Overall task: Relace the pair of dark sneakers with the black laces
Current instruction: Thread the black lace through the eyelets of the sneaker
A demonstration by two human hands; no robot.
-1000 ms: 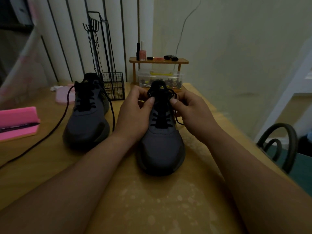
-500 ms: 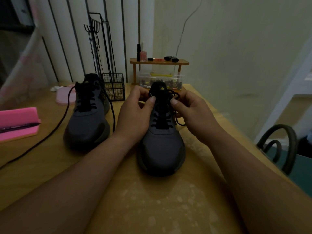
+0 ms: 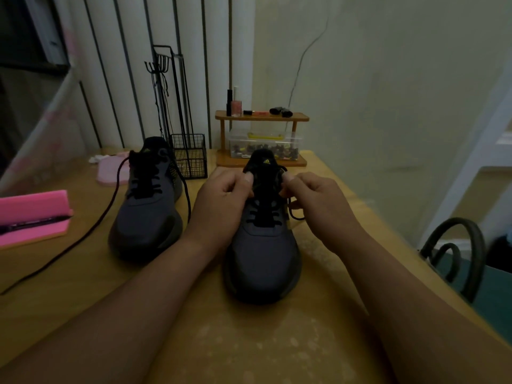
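Note:
Two dark grey sneakers stand on the wooden table, toes toward me. The right sneaker (image 3: 263, 256) sits in the middle, its black lace (image 3: 295, 214) threaded through the eyelets with a loop hanging off its right side. My left hand (image 3: 221, 200) pinches the lace at the upper left eyelets. My right hand (image 3: 318, 200) pinches the lace at the upper right eyelets. The left sneaker (image 3: 149, 212) stands apart to the left, laced, with its long black lace end (image 3: 83, 239) trailing across the table toward the left edge.
A pink case (image 3: 33, 214) with a pen lies at the left. Behind the shoes stand a black wire basket (image 3: 189, 159), a pink pad (image 3: 112, 173) and a small wooden shelf (image 3: 261, 117) with bottles over a clear box. A dark chair back (image 3: 454, 250) rises beyond the table's right edge.
Both hands curled their fingers tighter on the lace at the top eyelets and shifted slightly apart. The shoes have not moved.

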